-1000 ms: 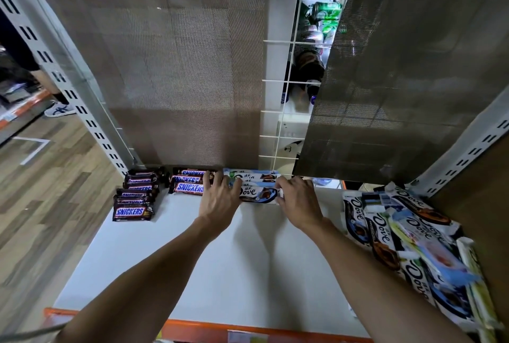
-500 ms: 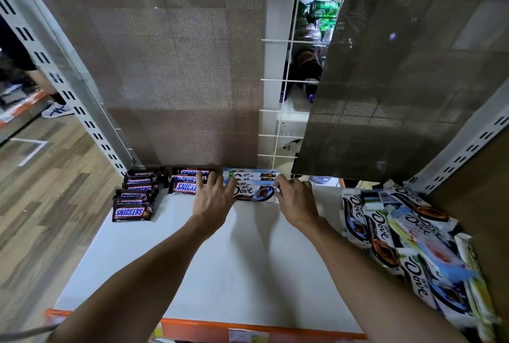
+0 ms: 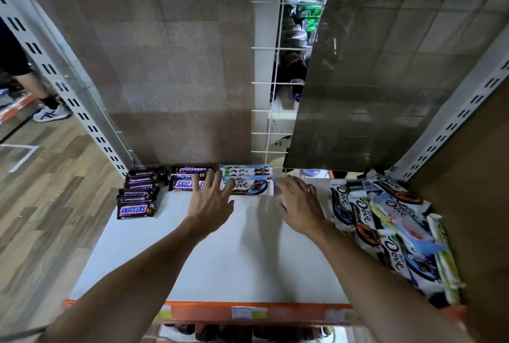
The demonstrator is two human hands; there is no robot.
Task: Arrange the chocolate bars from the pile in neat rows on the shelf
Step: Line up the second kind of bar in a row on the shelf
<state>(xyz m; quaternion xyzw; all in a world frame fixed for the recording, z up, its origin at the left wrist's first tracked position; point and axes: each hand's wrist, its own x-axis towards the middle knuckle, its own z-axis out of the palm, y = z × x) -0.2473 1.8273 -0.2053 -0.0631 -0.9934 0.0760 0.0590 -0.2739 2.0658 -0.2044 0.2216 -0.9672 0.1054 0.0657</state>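
**Q:** Where do the task's things lie?

**A:** A short row of white-and-blue foil-wrapped Dove chocolate bars (image 3: 249, 181) lies flat at the back of the white metal shelf (image 3: 234, 254), just beside three dark brown Snickers bars (image 3: 187, 177). Further left stands a longer column of Snickers bars (image 3: 137, 193). The loose pile of white Dove bars (image 3: 385, 227) fills the shelf's right side, well apart from the row.

**Q:** What has just changed?

**A:** A second ago both hands pressed the ends of the front Dove bar. Now the right hand (image 3: 300, 205) has come off it and drawn back toward the pile, its fingers loosely curled and holding nothing; motion blur hides the finer detail. The left hand (image 3: 212, 199) has also eased back, its fingers spread apart, the tips over the seam between the Snickers bars and the front Dove bar; whether they touch is unclear.

**Q:** What does that mean for the task?

**A:** The front bar appears squared and released. In all likelihood the next step is fetching another bar from the pile, most of which is unsorted.
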